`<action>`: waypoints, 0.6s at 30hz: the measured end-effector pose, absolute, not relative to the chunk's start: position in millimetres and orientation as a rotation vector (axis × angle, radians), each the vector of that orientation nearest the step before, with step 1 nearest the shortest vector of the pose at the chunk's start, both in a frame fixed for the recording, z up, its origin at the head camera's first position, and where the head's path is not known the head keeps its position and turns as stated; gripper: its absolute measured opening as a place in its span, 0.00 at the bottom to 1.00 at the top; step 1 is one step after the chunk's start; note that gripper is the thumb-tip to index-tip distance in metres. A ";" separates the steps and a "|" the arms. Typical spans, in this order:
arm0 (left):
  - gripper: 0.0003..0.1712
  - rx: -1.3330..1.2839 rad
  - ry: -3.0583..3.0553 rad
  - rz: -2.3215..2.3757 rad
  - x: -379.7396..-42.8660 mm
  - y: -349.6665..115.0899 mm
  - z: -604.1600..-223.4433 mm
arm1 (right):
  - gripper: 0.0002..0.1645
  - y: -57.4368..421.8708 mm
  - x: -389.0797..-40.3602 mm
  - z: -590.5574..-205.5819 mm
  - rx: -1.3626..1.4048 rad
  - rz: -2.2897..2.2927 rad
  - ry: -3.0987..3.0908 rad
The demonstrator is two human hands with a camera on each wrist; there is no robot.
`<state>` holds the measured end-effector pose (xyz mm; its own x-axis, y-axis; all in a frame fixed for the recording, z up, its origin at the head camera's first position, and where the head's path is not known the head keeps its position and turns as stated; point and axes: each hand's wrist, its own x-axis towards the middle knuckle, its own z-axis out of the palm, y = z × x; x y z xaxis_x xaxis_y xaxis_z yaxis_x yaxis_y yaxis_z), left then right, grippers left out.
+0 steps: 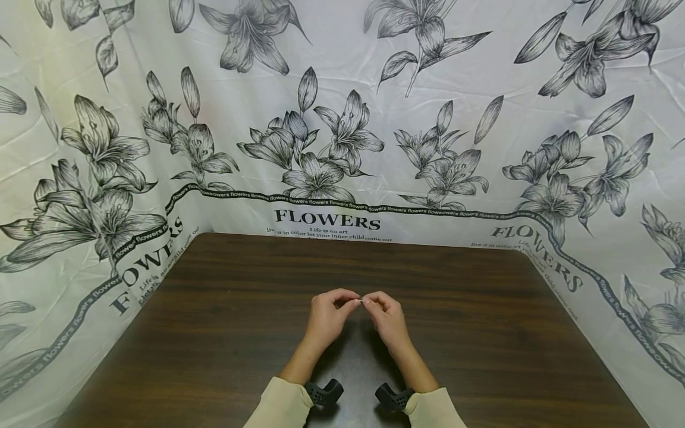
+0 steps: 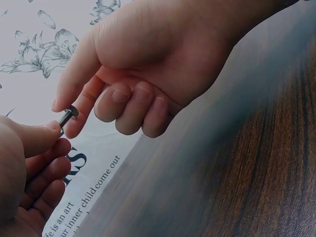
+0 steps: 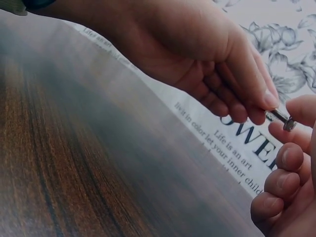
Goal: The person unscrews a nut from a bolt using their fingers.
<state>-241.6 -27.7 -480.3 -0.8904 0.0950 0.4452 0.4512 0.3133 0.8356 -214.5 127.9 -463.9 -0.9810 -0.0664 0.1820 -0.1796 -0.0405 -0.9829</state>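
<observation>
Pinching the threaded end of a bolt (image 2: 66, 116) above the surface (image 1: 214, 333), the right hand (image 1: 389, 321), I'd say, should hold it steady and straight while the left hand (image 1: 323, 318), its thumb and forefinger curled around the bolt's head, needs a light, even touch.

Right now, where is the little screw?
In the left wrist view, the screw is near the picture's left edge, held between the left hand and the right hand.
</observation>
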 end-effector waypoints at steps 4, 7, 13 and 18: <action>0.03 -0.483 -2.267 -1.601 -242.5 -28.1 -480.9 | 0.09 127.4 -214.7 -464.6 0.281 2.190 -2.105; 0.03 -0.482 -2.261 -1.607 -242.8 -28.5 -481.3 | 0.09 127.1 -214.7 -464.9 0.286 2.188 -2.099; 0.03 -0.478 -2.262 -1.608 -243.2 -28.5 -482.1 | 0.09 127.3 -214.4 -464.9 0.308 2.190 -2.077; 0.03 -0.477 -2.260 -1.608 -242.6 -28.4 -481.5 | 0.09 127.9 -213.4 -463.9 0.333 2.195 -2.052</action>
<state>-242.6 -28.4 -481.5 -0.8912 0.0811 0.4464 0.4483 0.3084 0.8390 -213.4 127.9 -463.9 -0.9688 -0.0632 0.2395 -0.2347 -0.0746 -0.9692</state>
